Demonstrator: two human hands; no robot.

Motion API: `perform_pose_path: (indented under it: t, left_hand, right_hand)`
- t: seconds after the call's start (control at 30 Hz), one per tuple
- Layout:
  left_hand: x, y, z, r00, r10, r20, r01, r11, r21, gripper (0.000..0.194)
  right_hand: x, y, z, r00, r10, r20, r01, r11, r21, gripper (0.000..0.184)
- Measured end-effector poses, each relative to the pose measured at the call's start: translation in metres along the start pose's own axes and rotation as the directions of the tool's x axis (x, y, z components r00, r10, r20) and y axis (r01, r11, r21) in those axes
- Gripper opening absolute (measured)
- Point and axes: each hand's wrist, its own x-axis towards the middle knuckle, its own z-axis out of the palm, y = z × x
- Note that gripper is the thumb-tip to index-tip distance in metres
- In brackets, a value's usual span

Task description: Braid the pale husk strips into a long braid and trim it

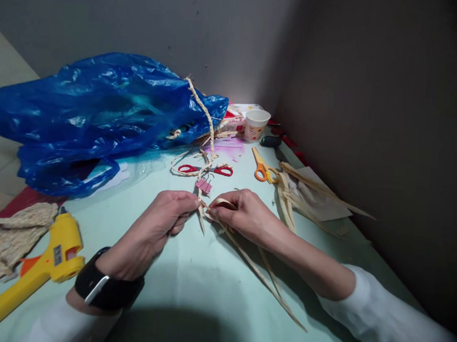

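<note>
A pale braided cord (206, 114) runs from the blue bag down to the middle of the table, where a pink binder clip (203, 186) grips it. Just below the clip, my left hand (176, 209) pinches the cord's lower end between thumb and fingers. Close beside it, my right hand (241, 211) is closed on a dried plant-fibre strip (260, 268), whose long tails trail toward the lower right. One short pointed end hangs between the hands. Red-handled scissors (223, 171) lie behind the clip, partly under the cord.
A large blue plastic bag (111, 104) fills the back left. A yellow glue gun (62, 247) and a woven piece (21, 239) lie at the left. Orange scissors (261, 168), a paper cup (255, 127), a dark thread spool (271, 141) and more fibre strips (287, 202) sit at right, near the wall.
</note>
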Motion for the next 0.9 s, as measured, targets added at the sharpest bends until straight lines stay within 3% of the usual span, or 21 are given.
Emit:
perform_pose_path:
  t: [0.43,0.63,0.9]
  left_hand:
    - [-0.001,0.004,-0.002,0.999,0.003,0.051,-0.005,1.0,0.027,0.025]
    - [0.002,0.003,-0.002,0.994,-0.089,0.069,0.092,0.995,-0.042,0.012]
    - [0.002,0.0,0.001,0.999,-0.026,0.023,0.027,0.999,-0.029,0.009]
  right_hand:
    - [0.006,-0.004,-0.011,0.999,0.037,-0.013,-0.038,0.994,-0.105,0.013]
    - [0.006,0.002,-0.004,0.999,-0.013,0.043,0.013,1.0,-0.007,0.027]
    - [0.006,-0.005,-0.006,0.999,-0.043,-0.003,0.042,0.99,-0.133,0.028]
